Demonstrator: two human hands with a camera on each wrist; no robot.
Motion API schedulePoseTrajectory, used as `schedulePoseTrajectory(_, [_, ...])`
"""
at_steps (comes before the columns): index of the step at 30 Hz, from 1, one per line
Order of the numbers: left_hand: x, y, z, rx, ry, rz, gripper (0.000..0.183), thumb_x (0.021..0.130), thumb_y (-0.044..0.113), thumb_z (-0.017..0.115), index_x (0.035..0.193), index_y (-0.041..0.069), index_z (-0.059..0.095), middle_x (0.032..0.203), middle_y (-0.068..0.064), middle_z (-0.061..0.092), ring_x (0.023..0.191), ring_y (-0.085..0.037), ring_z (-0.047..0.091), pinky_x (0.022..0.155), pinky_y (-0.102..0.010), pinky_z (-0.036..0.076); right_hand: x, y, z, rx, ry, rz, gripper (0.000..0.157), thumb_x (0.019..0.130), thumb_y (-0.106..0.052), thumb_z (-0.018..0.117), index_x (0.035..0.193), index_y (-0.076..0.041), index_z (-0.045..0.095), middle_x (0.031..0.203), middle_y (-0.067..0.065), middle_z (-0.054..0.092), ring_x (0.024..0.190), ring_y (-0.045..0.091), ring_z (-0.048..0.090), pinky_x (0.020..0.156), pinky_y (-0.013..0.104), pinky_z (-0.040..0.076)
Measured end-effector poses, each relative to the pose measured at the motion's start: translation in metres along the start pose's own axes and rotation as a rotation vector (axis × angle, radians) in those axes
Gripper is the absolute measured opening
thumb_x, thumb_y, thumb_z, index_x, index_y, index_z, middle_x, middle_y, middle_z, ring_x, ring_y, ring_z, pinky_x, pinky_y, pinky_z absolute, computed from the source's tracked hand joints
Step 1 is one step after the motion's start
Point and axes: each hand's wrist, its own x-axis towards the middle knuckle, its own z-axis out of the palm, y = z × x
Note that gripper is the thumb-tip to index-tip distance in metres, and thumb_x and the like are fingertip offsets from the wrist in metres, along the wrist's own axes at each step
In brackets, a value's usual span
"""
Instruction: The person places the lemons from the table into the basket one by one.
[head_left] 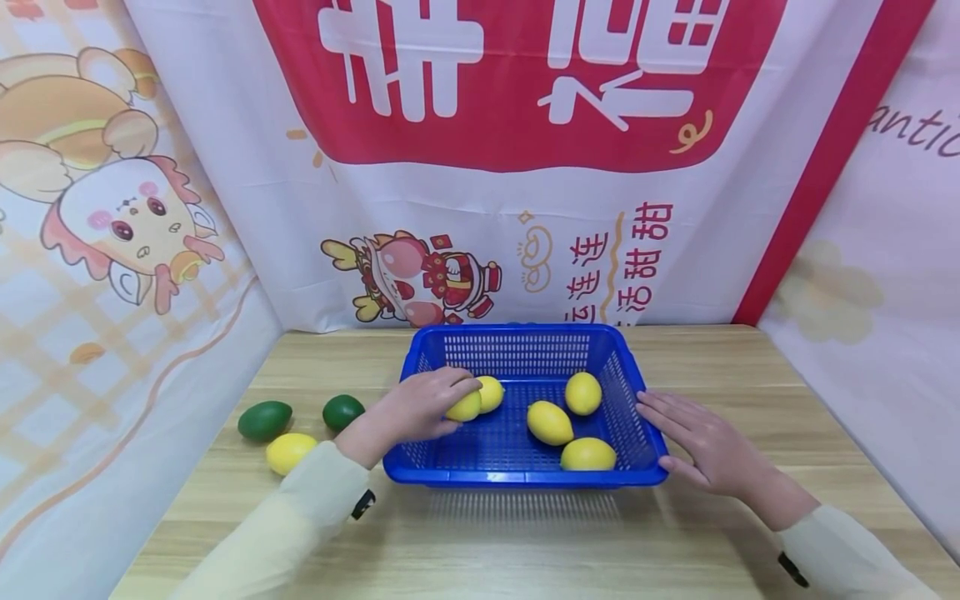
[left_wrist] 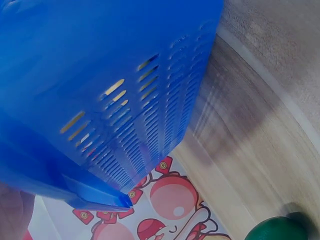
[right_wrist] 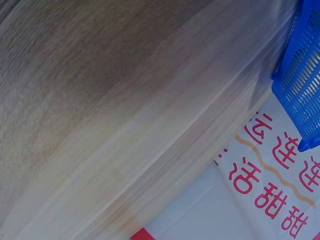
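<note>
Blue basket (head_left: 525, 478) on table (head_left: 487, 554), head view: L hand (head_left: 426, 406) grips lemon (head_left: 467, 407) inside, L side, by 2nd lemon (head_left: 491, 392); R hand (head_left: 703, 443) unclenched, fingers on R rim. L wrist view: basket wall, green fruit (left_wrist: 278, 230). R wrist view: basket corner, printed cloth (right_wrist: 270, 172).

Left hand (head_left: 420, 408) in blue basket (head_left: 495, 477), fingers curled over gripped lemon (head_left: 465, 407); second lemon (head_left: 491, 392) just beyond fingertips. Right hand (head_left: 705, 442) rests on basket's right rim, three lemons (head_left: 550, 422) inside, left of it. Worktop (head_left: 510, 554) left of left hand: two green fruits (head_left: 265, 421), yellow fruit (head_left: 291, 452).
</note>
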Motion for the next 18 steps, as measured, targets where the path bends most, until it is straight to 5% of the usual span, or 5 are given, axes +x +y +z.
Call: schedulePoseTrajectory(18, [-0.0015, 0.0005, 0.0003, -0.019, -0.051, -0.024, 0.057, 0.083, 0.032, 0.078, 0.131, 0.010, 0.056, 0.122, -0.005, 0.061, 0.112, -0.020, 0.058, 0.098, -0.036, 0.048, 0.0016, -0.0018, -0.0039, 0.006, -0.050, 0.034, 0.064, 0.099, -0.050, 0.044, 0.137, 0.001, 0.053, 0.142, 0.016, 0.049, 0.132, 0.029, 0.044, 0.116, 0.024, 0.015])
